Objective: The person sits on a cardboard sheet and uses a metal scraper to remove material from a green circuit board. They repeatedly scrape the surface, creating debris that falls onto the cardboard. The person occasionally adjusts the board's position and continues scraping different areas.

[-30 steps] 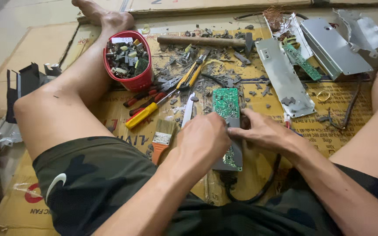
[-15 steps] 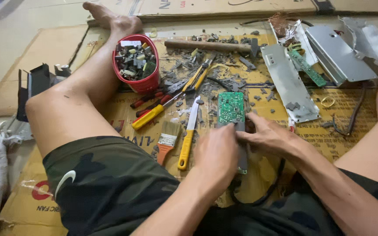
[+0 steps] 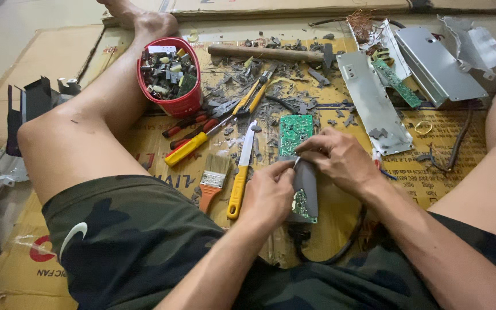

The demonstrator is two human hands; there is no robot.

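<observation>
Since half a second ago both hands have drawn closer together over the green circuit board (image 3: 295, 133), which lies on the cardboard sheet (image 3: 443, 150) between the legs. The left hand (image 3: 269, 193) is curled, pinching the board's dark grey cover (image 3: 306, 182); the right hand (image 3: 338, 159) bends down, fingertips gripping its edge. A yellow-handled knife (image 3: 241, 172) and a bristly paintbrush (image 3: 213, 179) lie just beside.

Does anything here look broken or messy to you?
Yes. Grey broken fragments litter the cardboard around the hammer, and a crumpled metal sheet lies at the top right. The green circuit board under both hands sits partly stripped from its dark casing.
</observation>
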